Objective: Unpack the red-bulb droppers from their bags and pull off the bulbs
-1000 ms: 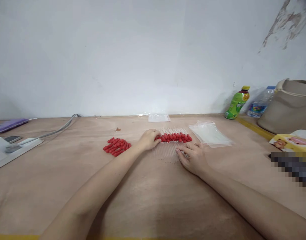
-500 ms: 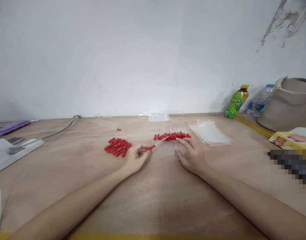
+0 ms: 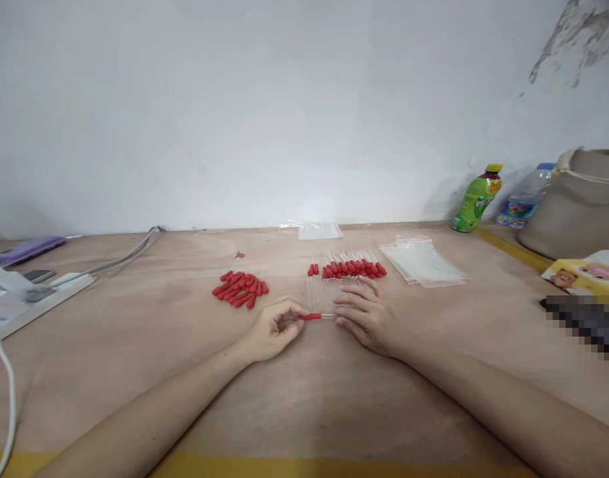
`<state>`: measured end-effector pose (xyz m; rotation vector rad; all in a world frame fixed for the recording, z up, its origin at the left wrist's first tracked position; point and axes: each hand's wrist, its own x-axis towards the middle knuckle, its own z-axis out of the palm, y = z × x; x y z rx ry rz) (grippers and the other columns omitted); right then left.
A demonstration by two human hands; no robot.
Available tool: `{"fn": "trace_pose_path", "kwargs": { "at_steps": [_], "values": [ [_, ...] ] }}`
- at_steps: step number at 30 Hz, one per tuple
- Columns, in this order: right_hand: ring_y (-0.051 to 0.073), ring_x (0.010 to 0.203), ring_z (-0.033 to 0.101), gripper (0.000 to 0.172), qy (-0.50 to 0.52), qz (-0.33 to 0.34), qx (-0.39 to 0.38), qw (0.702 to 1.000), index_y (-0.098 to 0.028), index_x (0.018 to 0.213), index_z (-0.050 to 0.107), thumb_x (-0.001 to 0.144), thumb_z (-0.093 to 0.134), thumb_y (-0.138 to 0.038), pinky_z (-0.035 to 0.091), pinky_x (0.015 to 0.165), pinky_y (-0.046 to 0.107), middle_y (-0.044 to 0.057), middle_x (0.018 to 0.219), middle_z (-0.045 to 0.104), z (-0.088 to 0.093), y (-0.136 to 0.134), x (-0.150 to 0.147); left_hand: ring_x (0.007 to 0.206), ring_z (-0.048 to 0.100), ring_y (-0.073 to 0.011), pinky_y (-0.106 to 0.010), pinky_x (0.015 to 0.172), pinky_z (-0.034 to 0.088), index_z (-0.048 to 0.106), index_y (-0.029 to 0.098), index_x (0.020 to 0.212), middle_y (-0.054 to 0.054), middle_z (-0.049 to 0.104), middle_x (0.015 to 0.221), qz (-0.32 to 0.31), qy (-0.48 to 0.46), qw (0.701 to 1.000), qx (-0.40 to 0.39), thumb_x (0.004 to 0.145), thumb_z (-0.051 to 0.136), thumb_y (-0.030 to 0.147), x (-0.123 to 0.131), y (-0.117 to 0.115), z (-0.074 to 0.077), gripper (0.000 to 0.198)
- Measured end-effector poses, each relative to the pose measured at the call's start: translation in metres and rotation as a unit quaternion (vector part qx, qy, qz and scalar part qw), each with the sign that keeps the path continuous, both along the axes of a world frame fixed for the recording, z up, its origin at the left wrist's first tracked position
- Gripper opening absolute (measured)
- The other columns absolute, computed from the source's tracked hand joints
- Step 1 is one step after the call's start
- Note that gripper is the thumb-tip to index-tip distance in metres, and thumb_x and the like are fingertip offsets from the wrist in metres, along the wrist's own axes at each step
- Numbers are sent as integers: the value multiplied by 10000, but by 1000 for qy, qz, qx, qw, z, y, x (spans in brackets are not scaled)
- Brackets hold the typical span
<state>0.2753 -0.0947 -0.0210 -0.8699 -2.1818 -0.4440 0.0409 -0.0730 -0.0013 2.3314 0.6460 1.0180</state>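
Note:
My left hand point(image 3: 279, 326) pinches a red rubber dropper bulb point(image 3: 312, 317) between thumb and fingertips. A thin clear dropper tube point(image 3: 327, 317) runs level from the bulb to my right hand point(image 3: 368, 320), whose thumb and fingers close round its far end and hide it. Just beyond the hands lies a row of clear tubes point(image 3: 321, 292), partly covered by my right fingers. Several red bulbs point(image 3: 351, 268) line up across the middle of the droppers, with pale tips point(image 3: 351, 255) behind them. A loose pile of red bulbs point(image 3: 239, 289) lies to the left.
Clear zip bags point(image 3: 424, 260) lie right of the droppers, another bag point(image 3: 319, 231) by the wall. Far right stand a green bottle point(image 3: 476, 199), a water bottle point(image 3: 526, 199) and a bucket point(image 3: 578, 206). A power strip point(image 3: 60, 292) with cable sits left.
The dropper, tilted up over the row before, now lies level and nearer to me. My right hand has come left and closed on its tube. Left hand still grips the bulb.

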Motion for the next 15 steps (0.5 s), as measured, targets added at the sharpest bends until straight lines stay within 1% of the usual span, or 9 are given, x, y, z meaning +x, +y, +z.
{"fn": "trace_pose_path", "kwargs": {
  "at_steps": [3,4,5,7,9,11,15],
  "values": [
    [178,1001,522,123,4,8,-14,1000,-237,880,636,815,532,-232,224,996,451,-17,912,666,0,-1,-2,981,546,-197,-343,855,451,507,165,1110,-100,574,1063,44,65,994,81,750,571,220,3,-3,1,369],
    [175,994,525,124,5,11,-14,1000,-237,885,636,813,536,-233,236,990,441,-19,908,669,0,-2,-2,1009,534,-208,-354,880,437,495,170,1142,-102,565,1096,50,84,989,108,741,594,251,5,-4,0,420],
    [172,987,529,127,5,14,-14,1000,-237,892,637,811,539,-234,248,982,431,-20,909,671,0,-3,-3,1012,534,-211,-357,883,435,512,174,1133,-99,569,1097,50,97,985,135,741,602,276,7,-3,-2,415],
    [168,973,537,130,7,16,-12,1000,-239,900,637,809,543,-233,266,970,419,-24,912,675,0,-4,-5,964,558,-196,-341,852,453,581,180,1034,-78,614,1009,39,105,976,185,768,582,282,12,-2,-5,285],
    [167,961,546,138,6,19,-12,1000,-242,909,637,811,540,-231,270,968,423,-27,922,676,1,-6,-6,909,582,-175,-319,820,468,616,177,945,-55,653,902,37,95,969,226,799,548,250,15,0,-8,176],
    [172,961,551,156,1,21,-16,1000,-240,938,632,814,536,-242,267,976,435,-20,942,673,2,-6,-6,865,600,-162,-309,804,475,618,170,922,-44,672,855,45,86,964,249,814,530,225,17,1,-9,149],
    [194,1009,539,234,-18,35,-31,999,-201,1022,607,820,528,-289,269,1005,457,19,1002,656,2,-4,-8,803,628,-153,-316,802,480,612,161,915,-39,688,848,48,84,955,279,814,534,217,18,-1,-8,139]
  ]
}}
